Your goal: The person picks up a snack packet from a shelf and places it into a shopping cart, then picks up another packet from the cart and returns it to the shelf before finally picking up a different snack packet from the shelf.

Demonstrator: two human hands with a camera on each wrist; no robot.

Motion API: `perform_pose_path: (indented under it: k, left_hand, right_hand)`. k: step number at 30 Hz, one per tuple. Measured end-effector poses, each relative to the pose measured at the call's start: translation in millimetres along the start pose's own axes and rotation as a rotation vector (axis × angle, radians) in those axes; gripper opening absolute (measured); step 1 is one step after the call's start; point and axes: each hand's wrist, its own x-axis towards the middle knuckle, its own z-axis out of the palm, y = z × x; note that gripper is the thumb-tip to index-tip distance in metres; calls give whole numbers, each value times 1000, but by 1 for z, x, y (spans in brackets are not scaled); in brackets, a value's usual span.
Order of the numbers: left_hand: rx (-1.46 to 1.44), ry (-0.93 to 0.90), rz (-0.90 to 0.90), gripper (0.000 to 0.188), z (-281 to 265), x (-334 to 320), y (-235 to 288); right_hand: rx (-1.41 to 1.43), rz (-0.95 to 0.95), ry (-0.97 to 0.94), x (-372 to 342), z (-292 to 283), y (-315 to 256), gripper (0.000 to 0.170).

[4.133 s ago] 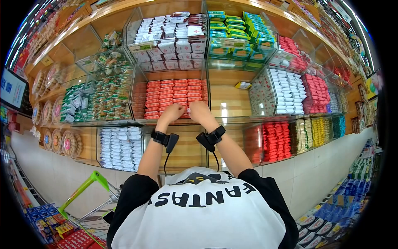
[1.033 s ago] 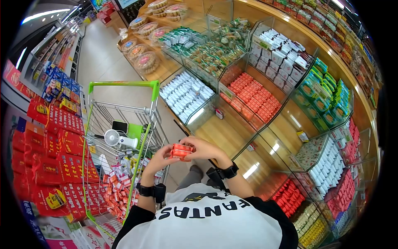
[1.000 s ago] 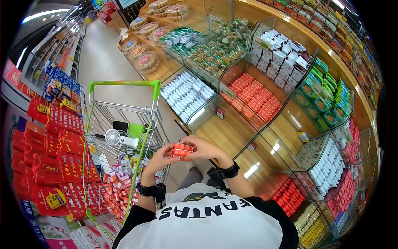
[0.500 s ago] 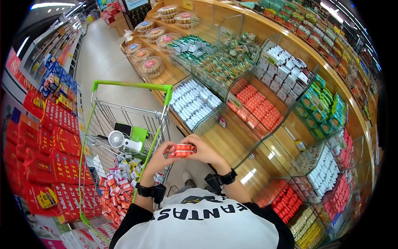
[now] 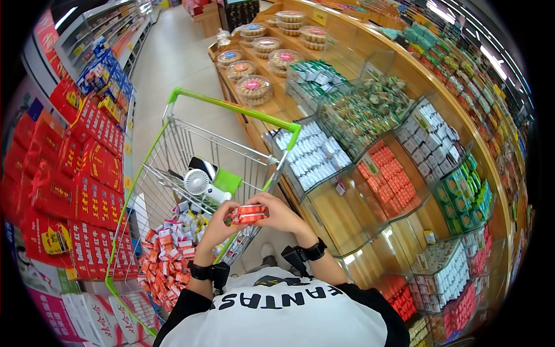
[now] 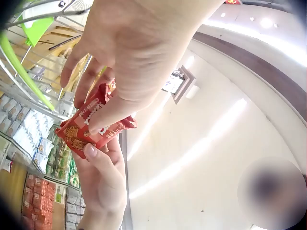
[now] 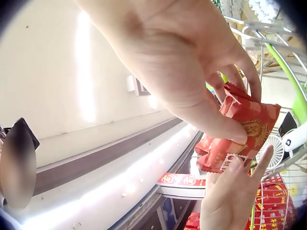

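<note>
Both hands hold a small stack of red packets (image 5: 250,214) between them, beside the right side of the cart. The left hand (image 5: 219,224) grips one end, the right hand (image 5: 282,215) the other. In the left wrist view the left thumb presses on a red packet (image 6: 79,134) and the right thumb touches its lower edge. The right wrist view shows both thumbs on the red packets (image 7: 240,124), fingers curled behind. Loose red packets (image 5: 165,272) and white ones lie in the cart (image 5: 179,92), with a white fan (image 5: 198,182) in its upper part.
Glass-walled bins on the wooden shelf (image 5: 341,202) run along the right, with white packets (image 5: 309,153) and red packets (image 5: 388,179). Round cookie tubs (image 5: 253,89) stand farther back. Red gift boxes (image 5: 92,202) are stacked left of the cart. Floor aisle (image 5: 173,58) extends ahead.
The hands have left the red packet bin and now hold packets beside the cart. The view has turned left since, and the cart appears farther right and closer to the hands.
</note>
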Motion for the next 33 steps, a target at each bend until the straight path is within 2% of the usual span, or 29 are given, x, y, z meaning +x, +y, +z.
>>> perform_pose_path:
  k: [2,7,8,11,13,16,27,29,31,33]
  left_hand:
    - [4,37,41,45,-13,-7,-2]
    - [33,151,14,44,-44,-36,-13]
    - [41,177,14,44,-49,-44,-15]
    - [39,270,26,44,-60,-69,-17]
    - [18,372,-57,45,-64,-87,-17]
    - [29,479,-56,46,-69,-114,-23]
    - [122,901,-201,48,-47,-190,-27]
    - [-83,1015,-195,49,-39,-199,-19]
    - [-51,1089,-184,49,-30,-210,-20]
    - [-61,1238,-237,48,-21,-218,-21]
  right_hand:
    - [-40,-28,-18,13,13,-1,41]
    - [-38,-52,-127,40,44,-3,40]
    - [1,-14,-172,46,51,-5,41]
    - [28,-42,-289,63,71,-5,41]
    - [22,-70,-373,74,87,-3,42]
    - [16,-121,-481,88,108,-5,42]
    - [60,-275,-867,112,178,-8,43]
    - [15,-309,-892,112,188,-16,44]
    - [44,-339,-957,111,205,-10,46]
    - [246,-168,-994,106,219,-8,50]
